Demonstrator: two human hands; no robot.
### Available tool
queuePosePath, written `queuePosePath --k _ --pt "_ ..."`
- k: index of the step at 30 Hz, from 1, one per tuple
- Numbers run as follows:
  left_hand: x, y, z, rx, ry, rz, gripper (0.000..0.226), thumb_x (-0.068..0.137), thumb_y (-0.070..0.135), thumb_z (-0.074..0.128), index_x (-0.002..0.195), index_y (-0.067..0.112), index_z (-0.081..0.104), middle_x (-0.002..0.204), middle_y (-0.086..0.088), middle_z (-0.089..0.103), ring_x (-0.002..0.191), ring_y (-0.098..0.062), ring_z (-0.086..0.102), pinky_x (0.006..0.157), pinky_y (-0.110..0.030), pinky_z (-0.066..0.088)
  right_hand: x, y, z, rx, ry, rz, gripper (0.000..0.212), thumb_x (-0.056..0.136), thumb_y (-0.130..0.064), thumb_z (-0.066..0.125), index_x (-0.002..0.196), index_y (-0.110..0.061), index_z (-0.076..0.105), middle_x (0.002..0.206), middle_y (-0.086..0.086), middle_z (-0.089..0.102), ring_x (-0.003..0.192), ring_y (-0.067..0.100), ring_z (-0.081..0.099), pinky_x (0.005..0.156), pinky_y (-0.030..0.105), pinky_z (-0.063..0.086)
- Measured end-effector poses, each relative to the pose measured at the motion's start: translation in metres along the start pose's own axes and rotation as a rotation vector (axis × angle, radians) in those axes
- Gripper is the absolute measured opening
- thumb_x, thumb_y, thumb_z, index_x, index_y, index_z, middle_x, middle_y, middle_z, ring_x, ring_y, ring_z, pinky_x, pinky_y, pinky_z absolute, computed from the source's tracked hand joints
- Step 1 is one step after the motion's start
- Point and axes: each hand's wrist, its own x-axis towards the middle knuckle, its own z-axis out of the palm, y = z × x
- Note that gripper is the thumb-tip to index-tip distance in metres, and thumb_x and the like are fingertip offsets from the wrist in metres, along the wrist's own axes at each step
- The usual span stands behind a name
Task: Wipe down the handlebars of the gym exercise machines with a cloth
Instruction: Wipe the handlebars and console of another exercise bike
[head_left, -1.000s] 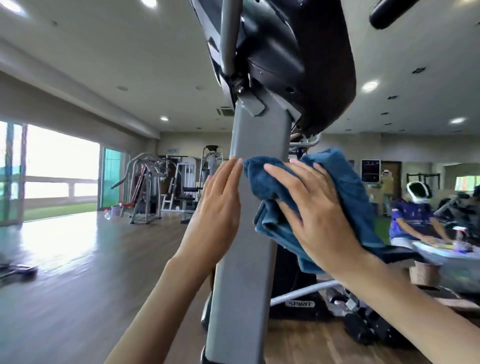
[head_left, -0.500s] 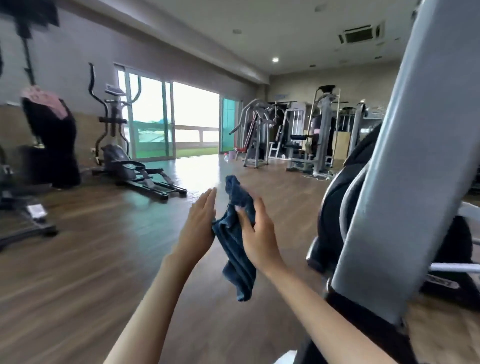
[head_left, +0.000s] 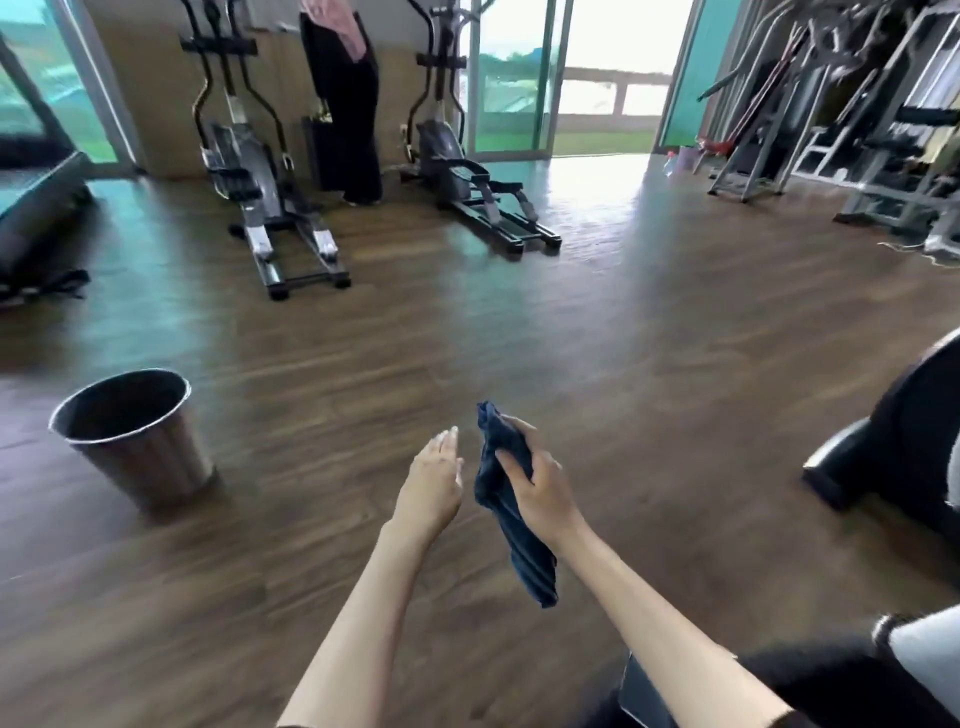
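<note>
Nothing readable in this one, honestly. The left elliptical (head_left: 236, 156) and the right elliptical (head_left: 440, 149), both over by the far wall, have paler patches on their housings. Those might be brand badges or stickers, but they're too small and too smeared to make out a single letter or number.
</note>
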Motion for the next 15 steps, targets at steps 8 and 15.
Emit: queuePosePath --k 8,15 --pt "-0.064 -0.005 -0.08 -0.115 -0.114 -0.299 0.05 0.101 0.008 0.034 0.149 0.005 0.023 0.153 -0.013 0.03 0.141 -0.024 0.028 0.112 -0.028 0.022 -0.03 -0.062 0.029 0.047 -0.102 0.212 0.034 0.099 -0.019 0.051 0.133 -0.025 0.048 0.116 -0.011 0.064 0.103 0.003 0.059 0.081 0.004 0.04" --pt "-0.12 -0.002 -0.146 -0.175 -0.15 -0.483 0.047 0.097 0.004 0.034 0.143 0.007 0.037 0.146 -0.013 0.043 0.135 -0.024 0.039 0.108 -0.029 0.029 -0.053 -0.139 0.036 0.105 -0.232 0.233 0.033 0.1 -0.02 0.05 0.13 -0.032 0.047 0.114 -0.016 0.062 0.104 -0.006 0.056 0.083 0.008 0.041"
